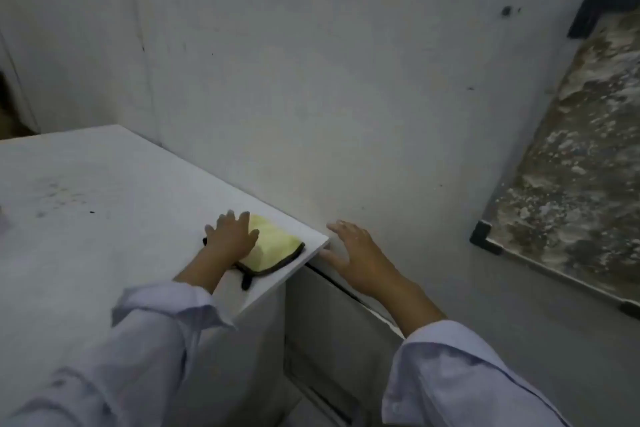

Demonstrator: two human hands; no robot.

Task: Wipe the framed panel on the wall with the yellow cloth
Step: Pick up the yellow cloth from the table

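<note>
A folded yellow cloth (pixel 273 246) with a dark trim lies on the near right corner of a white cabinet top (pixel 104 191). My left hand (pixel 232 236) rests flat on the cloth's left part, fingers spread. My right hand (pixel 360 256) hovers open just past the cabinet corner, near the wall, holding nothing. The framed panel (pixel 581 156) hangs on the wall at the far right, with a mottled brown and white surface and black corner pieces.
A grey wall (pixel 311 80) with small dark marks fills the background. Below the cabinet top, its side and a drawer front (pixel 329 340) show. A dark opening (pixel 10 107) sits at the far left edge.
</note>
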